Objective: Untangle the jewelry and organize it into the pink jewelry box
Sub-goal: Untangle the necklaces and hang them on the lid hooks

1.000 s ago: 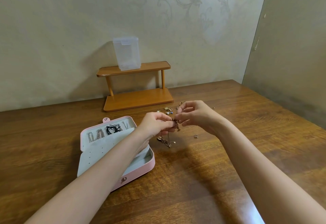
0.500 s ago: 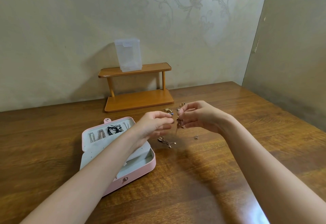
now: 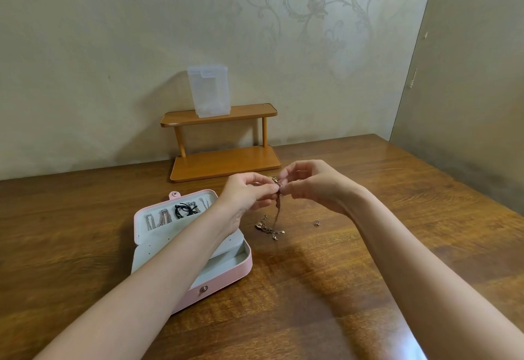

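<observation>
Here a thin rose-gold chain (image 3: 277, 209) dangles, pinched by both hands.

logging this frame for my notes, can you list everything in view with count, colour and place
jewelry box: one, pink with pale lining, open, table left of centre
chains in box: a few, silvery and gold, lid pocket
black cord: one, black, lid pocket beside the chains
held chain: one, rose gold, hanging from both hands above the table
loose chain: one tangle, gold, table right of the box
small piece: one, metallic, table right of the tangle
shelf: one, orange-brown wood, two tiers, against the wall
plastic container: one, clear, top tier
table: one, dark brown wood
left hand: pinching held chain
right hand: pinching held chain
</observation>
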Motion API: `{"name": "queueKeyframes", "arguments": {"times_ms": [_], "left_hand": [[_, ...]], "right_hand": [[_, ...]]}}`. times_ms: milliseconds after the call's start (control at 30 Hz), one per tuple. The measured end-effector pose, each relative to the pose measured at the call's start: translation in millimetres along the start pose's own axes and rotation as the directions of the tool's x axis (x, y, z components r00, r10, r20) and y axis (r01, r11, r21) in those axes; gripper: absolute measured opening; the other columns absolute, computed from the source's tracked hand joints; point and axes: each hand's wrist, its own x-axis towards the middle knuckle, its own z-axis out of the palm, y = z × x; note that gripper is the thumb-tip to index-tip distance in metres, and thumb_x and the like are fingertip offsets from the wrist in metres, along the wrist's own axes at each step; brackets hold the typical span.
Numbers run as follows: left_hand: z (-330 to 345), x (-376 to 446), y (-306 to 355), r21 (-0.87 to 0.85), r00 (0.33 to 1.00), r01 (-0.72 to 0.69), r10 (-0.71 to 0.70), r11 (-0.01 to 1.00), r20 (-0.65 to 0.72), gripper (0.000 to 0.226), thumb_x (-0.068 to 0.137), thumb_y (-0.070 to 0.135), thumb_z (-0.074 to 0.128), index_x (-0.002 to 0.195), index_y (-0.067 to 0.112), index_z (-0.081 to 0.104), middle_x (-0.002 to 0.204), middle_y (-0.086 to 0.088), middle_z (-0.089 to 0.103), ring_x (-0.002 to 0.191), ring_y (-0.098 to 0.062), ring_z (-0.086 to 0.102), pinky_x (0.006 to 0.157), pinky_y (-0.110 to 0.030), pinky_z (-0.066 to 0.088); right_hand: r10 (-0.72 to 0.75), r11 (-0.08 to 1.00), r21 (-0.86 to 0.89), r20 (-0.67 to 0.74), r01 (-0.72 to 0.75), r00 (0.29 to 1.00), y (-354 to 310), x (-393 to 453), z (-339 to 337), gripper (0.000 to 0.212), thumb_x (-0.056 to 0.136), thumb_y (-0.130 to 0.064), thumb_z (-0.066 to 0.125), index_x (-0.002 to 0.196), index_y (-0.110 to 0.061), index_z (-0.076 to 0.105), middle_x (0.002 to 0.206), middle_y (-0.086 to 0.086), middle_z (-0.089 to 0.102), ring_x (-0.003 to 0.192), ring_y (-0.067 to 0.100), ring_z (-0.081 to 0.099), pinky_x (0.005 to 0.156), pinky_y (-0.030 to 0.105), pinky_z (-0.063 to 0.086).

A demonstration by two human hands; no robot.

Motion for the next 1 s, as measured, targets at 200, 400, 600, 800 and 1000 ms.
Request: {"name": "queueKeyframes", "arguments": {"times_ms": [200, 400, 600, 800, 1000], "left_hand": [[-2, -1, -1, 0.697, 0.806, -0.465, 0.587, 0.546, 0.078, 0.008, 0.08, 0.015, 0.072, 0.085, 0.016, 0.065, 0.078, 0.006, 0.063, 0.072, -0.008, 0.06, 0.067, -0.022, 0.053], [-2, 5, 2, 0.717, 0.759, -0.497, 0.645, 0.489, 0.088, 0.018, 0.082, 0.012, 0.07, 0.1, 0.013, 0.067, 0.085, 0.002, 0.061, 0.073, -0.007, 0.056, 0.065, -0.012, 0.044], [-2, 8, 10, 0.698, 0.847, -0.415, 0.529, 0.583, 0.061, 0.02, 0.084, 0.019, 0.069, 0.102, 0.012, 0.071, 0.08, 0.005, 0.058, 0.067, -0.003, 0.05, 0.06, -0.008, 0.039], [-10, 10, 15, 0.549, 0.975, -0.215, 0.21, 0.808, 0.072, 0.016, 0.085, 0.016, 0.067, 0.1, 0.013, 0.071, 0.097, -0.003, 0.069, 0.091, -0.015, 0.062, 0.081, -0.03, 0.054], [-6, 5, 12, 0.804, 0.914, -0.328, 0.383, 0.496, 0.136, 0.019, 0.087, 0.017, 0.064, 0.105, 0.016, 0.073, 0.099, -0.002, 0.071, 0.09, -0.015, 0.062, 0.081, -0.029, 0.052]], "right_hand": [[-0.036, 0.988, -0.15, -0.051, 0.028, 0.998, -5, 4, 5, 0.012, 0.081, 0.006, 0.066, 0.087, -0.003, 0.063, 0.076, 0.007, 0.065, 0.067, 0.011, 0.06, 0.06, 0.021, 0.048], [-0.231, 0.944, -0.28, -0.175, 0.176, 0.957, -6, 7, 8, 0.01, 0.079, 0.002, 0.069, 0.086, -0.005, 0.066, 0.076, 0.006, 0.064, 0.072, 0.014, 0.06, 0.07, 0.026, 0.051], [-0.253, 0.924, -0.336, -0.177, 0.183, 0.951, -8, 11, 8, 0.008, 0.084, -0.003, 0.063, 0.085, -0.009, 0.069, 0.077, 0.014, 0.064, 0.071, 0.016, 0.057, 0.074, 0.033, 0.051], [-0.284, 0.862, -0.468, -0.134, 0.192, 0.95, -8, 11, 7, 0.005, 0.083, -0.011, 0.069, 0.084, -0.012, 0.074, 0.074, 0.003, 0.068, 0.066, 0.011, 0.059, 0.063, 0.022, 0.052], [-0.263, 0.835, -0.531, -0.161, 0.141, 0.951, -4, 13, 9, 0.005, 0.083, -0.008, 0.069, 0.082, -0.009, 0.074, 0.076, 0.008, 0.071, 0.074, 0.026, 0.066, 0.069, 0.035, 0.056]]}}
